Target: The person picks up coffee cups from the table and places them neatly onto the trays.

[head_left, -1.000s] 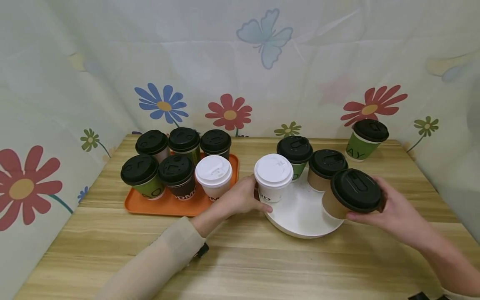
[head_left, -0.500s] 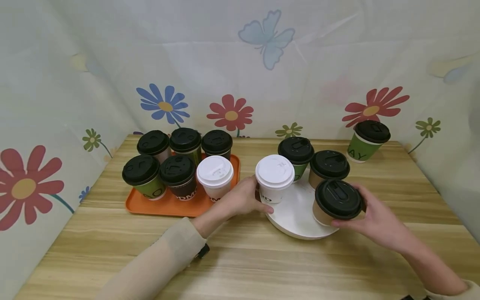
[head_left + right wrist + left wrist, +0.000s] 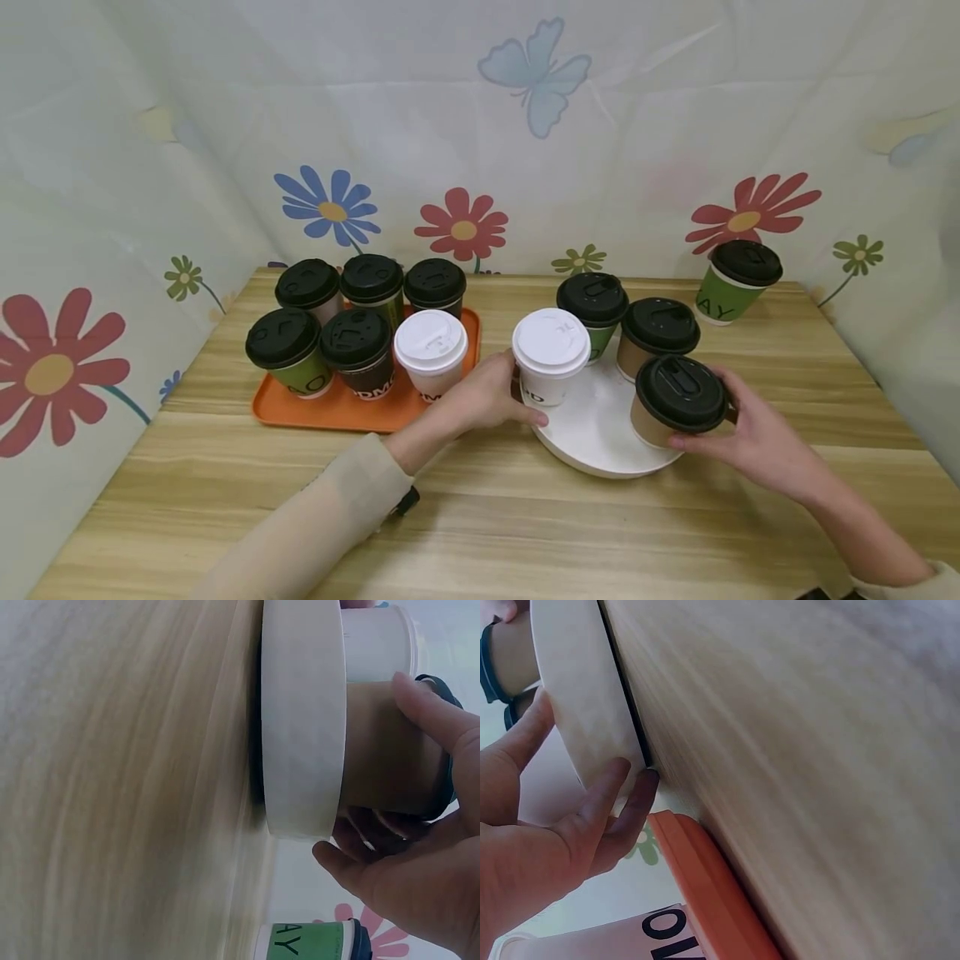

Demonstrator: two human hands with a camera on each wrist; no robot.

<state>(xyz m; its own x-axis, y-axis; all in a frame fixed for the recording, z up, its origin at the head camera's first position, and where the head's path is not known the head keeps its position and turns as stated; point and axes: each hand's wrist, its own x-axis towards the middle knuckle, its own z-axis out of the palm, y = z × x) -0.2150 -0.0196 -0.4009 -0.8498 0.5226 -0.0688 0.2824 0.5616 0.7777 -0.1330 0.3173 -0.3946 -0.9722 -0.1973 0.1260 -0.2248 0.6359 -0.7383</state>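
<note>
My right hand [image 3: 761,442] grips a brown paper coffee cup [image 3: 652,423] with a black lid at the front right of a round white stand [image 3: 588,437]. In the right wrist view the thumb lies along the cup's side, and the cup's base meets the stand's top. My left hand [image 3: 487,392] rests its spread thumb and fingertips [image 3: 619,769] on the stand's left rim, beside a white-lidded cup [image 3: 550,354]. Two more black-lidded cups stand towards the back, one green [image 3: 597,337] and one brown [image 3: 633,358].
Left of the stand, an orange tray [image 3: 337,421] carries several lidded cups in two rows, one of them white-lidded [image 3: 431,342]. A green cup [image 3: 727,296] stands alone at the table's back right. Behind the wooden table [image 3: 480,533] hangs a flowered cloth [image 3: 637,150].
My right hand has brought the brown cup leftward over the stand's front right, then shifted it slightly right and back. My left hand has kept its place at the rim.
</note>
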